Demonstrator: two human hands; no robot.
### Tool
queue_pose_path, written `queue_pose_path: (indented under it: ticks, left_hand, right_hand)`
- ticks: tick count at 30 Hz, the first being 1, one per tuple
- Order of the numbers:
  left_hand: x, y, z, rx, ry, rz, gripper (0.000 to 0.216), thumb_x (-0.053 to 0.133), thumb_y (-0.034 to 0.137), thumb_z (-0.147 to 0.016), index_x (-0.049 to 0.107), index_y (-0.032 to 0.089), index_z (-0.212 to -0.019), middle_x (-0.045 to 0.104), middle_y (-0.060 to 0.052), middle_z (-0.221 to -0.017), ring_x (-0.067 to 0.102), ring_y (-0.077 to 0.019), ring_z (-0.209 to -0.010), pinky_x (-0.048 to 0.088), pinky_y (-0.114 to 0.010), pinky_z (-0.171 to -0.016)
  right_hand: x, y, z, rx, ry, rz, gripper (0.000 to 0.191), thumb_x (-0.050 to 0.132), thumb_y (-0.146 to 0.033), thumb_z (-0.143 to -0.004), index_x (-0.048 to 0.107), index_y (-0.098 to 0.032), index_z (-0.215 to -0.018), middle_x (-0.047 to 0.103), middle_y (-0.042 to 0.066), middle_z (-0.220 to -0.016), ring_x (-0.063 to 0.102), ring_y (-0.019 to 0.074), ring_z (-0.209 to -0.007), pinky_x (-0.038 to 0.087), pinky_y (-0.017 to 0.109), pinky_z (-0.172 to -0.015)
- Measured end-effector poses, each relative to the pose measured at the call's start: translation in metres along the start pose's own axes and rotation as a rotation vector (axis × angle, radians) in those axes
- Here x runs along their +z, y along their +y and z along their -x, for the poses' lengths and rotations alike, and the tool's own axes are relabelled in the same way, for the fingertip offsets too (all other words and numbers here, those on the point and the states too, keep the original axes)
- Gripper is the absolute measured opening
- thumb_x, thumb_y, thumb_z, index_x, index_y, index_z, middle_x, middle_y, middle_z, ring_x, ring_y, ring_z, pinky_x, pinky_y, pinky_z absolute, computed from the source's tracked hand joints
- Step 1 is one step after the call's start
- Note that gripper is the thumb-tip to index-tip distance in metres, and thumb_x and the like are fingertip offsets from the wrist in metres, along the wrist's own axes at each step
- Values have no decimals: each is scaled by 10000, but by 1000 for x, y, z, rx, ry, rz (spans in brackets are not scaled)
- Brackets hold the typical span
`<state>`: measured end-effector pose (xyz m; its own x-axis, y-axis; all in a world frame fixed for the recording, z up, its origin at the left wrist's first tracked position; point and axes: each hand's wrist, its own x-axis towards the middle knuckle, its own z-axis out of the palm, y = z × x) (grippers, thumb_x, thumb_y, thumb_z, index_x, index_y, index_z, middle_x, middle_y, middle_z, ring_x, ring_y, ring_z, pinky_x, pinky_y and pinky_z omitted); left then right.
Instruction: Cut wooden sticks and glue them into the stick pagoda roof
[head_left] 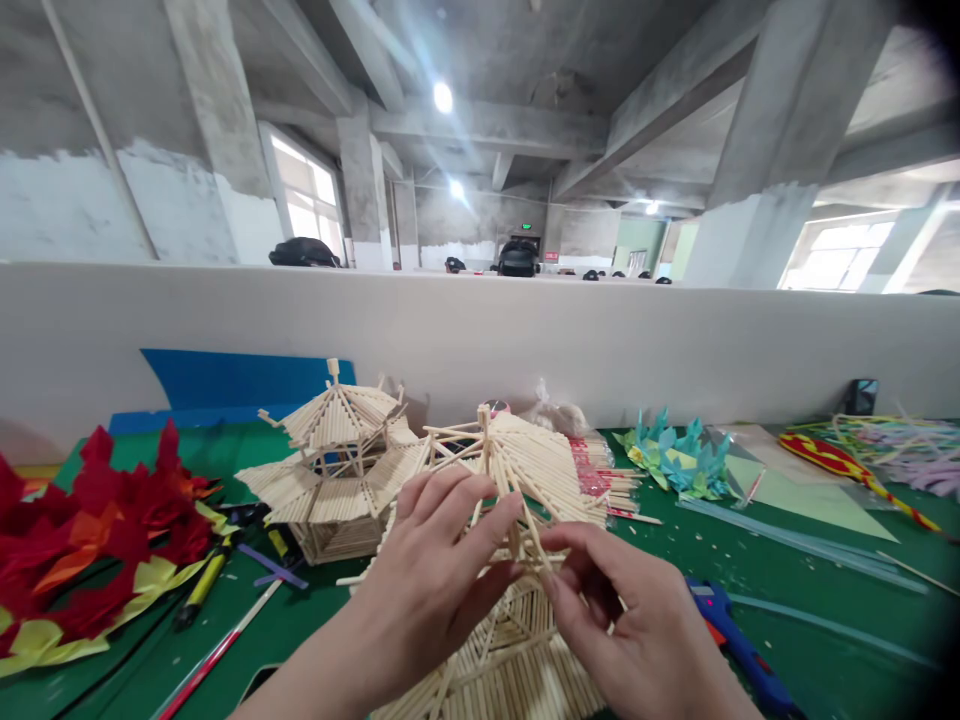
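Observation:
In front of me stands a pavilion model (534, 455) built of thin wooden sticks, its roof partly covered with sticks laid side by side and partly open ribs. My left hand (446, 565) reaches over the roof, with index finger and thumb curled around its ribs near the peak. My right hand (622, 605) pinches a thin wooden stick (534, 530) between thumb and index finger against the front of the roof frame. Part of the model is hidden behind both hands. To its left is a two-tiered stick pavilion (341, 490) with its roofs covered.
A blue glue gun (739, 640) lies right of my right hand. Packets of sticks (600, 475) sit behind the model. Red and orange paper craft (112, 520) occupies the left, a teal paper craft (682, 455) the right. A white partition (480, 330) borders the green table (810, 590).

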<state>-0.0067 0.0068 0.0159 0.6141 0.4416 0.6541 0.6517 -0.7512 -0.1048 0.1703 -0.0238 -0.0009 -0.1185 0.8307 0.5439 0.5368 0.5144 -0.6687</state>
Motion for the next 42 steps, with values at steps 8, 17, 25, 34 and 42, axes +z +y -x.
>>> queue_pose_path:
  ticks: [8,17,25,34,42]
  left_hand:
    - [2,-1,0,-13,-18,15,298,506,167,-806,474,170,-1102,506,-89,-1032,376,-262,-1010,307,-423,-843]
    - [4,-1,3,-25,-8,5,299,510,161,-802,481,174,-1099,510,-94,-1031,375,-266,-1011,310,-435,-844]
    - [6,-2,4,-28,10,-14,310,524,173,-794,500,185,-1103,522,-85,-1035,378,-259,-1004,306,-421,-854]
    - [5,-1,4,-32,-5,-2,311,523,175,-797,487,186,-1105,519,-87,-1035,380,-262,-1010,322,-425,-851]
    - [5,-2,3,-19,-8,-7,328,521,162,-795,478,177,-1120,513,-96,-1044,378,-266,-1009,324,-437,-848]
  right_hand:
    - [4,3,3,-26,-2,2,216,473,-193,-731,610,-158,-893,627,34,-657,514,102,-476,412,195,-402]
    - [7,7,5,-54,22,12,241,470,-184,-731,615,-149,-921,651,44,-686,560,113,-511,450,202,-430]
    - [8,7,6,-88,50,30,238,458,-182,-738,616,-148,-913,634,28,-648,538,107,-474,433,209,-413]
    - [7,4,5,-61,36,25,242,466,-178,-728,620,-152,-913,639,28,-650,544,110,-481,445,216,-434]
    - [7,4,5,-55,25,11,237,474,-174,-723,619,-162,-910,647,26,-666,563,113,-504,458,213,-446]
